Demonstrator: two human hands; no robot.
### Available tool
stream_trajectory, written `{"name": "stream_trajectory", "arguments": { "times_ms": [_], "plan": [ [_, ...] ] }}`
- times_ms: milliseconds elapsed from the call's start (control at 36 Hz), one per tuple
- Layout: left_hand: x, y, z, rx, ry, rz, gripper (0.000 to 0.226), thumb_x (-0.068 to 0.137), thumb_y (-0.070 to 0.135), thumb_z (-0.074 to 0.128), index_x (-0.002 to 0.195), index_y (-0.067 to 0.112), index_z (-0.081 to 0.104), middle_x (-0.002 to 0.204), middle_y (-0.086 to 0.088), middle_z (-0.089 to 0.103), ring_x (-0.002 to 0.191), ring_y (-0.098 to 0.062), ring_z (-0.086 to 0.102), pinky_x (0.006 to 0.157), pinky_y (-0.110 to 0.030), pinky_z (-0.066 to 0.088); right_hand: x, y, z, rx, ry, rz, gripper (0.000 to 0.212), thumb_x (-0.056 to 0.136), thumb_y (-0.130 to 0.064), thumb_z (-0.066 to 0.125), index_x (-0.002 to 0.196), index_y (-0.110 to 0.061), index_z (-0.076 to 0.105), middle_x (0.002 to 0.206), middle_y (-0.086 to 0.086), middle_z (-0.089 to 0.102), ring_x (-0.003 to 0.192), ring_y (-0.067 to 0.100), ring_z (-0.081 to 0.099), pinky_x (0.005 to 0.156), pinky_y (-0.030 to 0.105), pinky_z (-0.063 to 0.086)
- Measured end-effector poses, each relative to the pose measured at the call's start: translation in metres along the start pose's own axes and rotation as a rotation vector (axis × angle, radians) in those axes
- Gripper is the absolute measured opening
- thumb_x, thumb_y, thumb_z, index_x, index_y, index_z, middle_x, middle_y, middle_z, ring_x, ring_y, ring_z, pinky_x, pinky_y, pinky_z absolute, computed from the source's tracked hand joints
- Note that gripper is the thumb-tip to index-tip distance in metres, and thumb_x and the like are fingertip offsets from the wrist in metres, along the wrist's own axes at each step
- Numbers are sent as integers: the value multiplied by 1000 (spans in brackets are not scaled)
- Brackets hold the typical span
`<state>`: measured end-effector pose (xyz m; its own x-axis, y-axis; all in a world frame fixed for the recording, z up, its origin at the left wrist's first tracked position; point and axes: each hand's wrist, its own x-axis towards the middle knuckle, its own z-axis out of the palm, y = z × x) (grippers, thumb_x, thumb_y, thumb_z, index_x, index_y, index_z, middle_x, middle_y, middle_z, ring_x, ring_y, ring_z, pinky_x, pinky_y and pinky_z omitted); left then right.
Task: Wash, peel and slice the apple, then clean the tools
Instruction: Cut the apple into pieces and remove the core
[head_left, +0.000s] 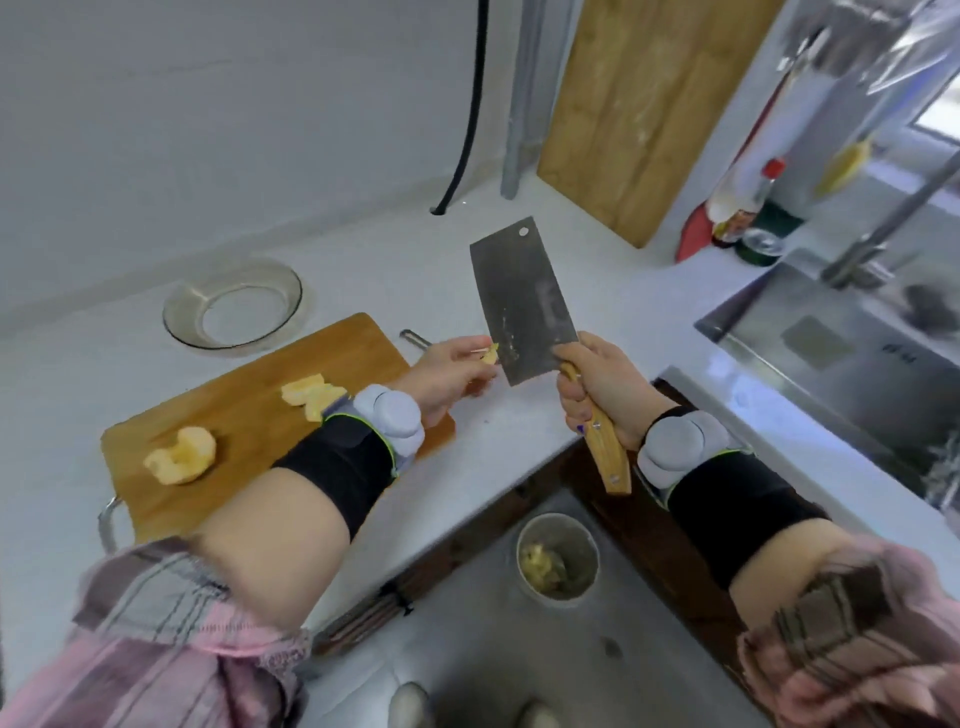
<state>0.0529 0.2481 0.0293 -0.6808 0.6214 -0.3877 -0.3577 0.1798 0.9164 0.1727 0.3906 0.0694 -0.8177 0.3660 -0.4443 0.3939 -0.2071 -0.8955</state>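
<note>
R hand is gripping the cleaver upright past the counter edge, w/ L hand pinching an apple bit at its blade. Peeled apple pieces are lying on the cutting board; white counter beyond is sitting open.

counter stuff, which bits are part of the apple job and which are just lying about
In the job: cleaver in the right hand; apple scrap in the left hand; apple pieces on the cutting board; glass bowl; scrap bin; sink.

Lying about: leaning wooden board; bottles; black hose.
</note>
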Motion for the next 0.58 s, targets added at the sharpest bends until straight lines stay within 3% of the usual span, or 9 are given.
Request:
{"name": "stream_trajectory", "arguments": {
  "times_ms": [83,194,278,333,472,583],
  "plan": [
    [4,-4,42,-60,-39,-53,33,94,-5,50,126,1,52,87,-7,61,76,-10,59,71,-15,53,-15,8,-38,-75,49,2,22,103,-22,44,83,-16,35,55,7,33,37,19,29,39,25,31],
    [7,-15,80,-46,-90,-79,29,96,1,51,124,-2,54,88,-8,64,78,-9,63,73,-15,54,-29,19,-75,-129,99,-6,23,103,-22,44,82,-16,34,56,7,34,39,19,31,39,27,34],
    [12,-27,111,-36,-104,-107,22,96,3,52,118,2,56,89,-9,67,72,-6,65,69,-15,53,-43,29,-104,-148,108,-6,9,104,-20,41,101,-13,45,54,7,34,37,18,32,39,26,35],
    [14,-38,136,-34,-105,-125,18,95,5,54,113,3,56,89,-9,68,73,-7,65,67,-15,52,-52,38,-127,-194,122,4,12,104,-19,39,110,-12,47,53,6,35,36,18,33,40,25,36],
    [21,-63,161,43,-102,-126,22,94,14,58,114,4,58,95,-5,70,76,-4,63,66,-12,53,-55,58,-155,-319,162,-7,21,103,-14,39,83,-15,33,53,8,32,35,20,31,41,29,35],
    [27,-84,174,140,-84,-169,18,95,11,56,113,7,57,101,-9,70,76,-6,61,64,-13,52,-54,72,-175,-349,211,1,22,102,-13,38,81,-15,32,53,8,33,34,20,32,42,30,35]
  ]
}}
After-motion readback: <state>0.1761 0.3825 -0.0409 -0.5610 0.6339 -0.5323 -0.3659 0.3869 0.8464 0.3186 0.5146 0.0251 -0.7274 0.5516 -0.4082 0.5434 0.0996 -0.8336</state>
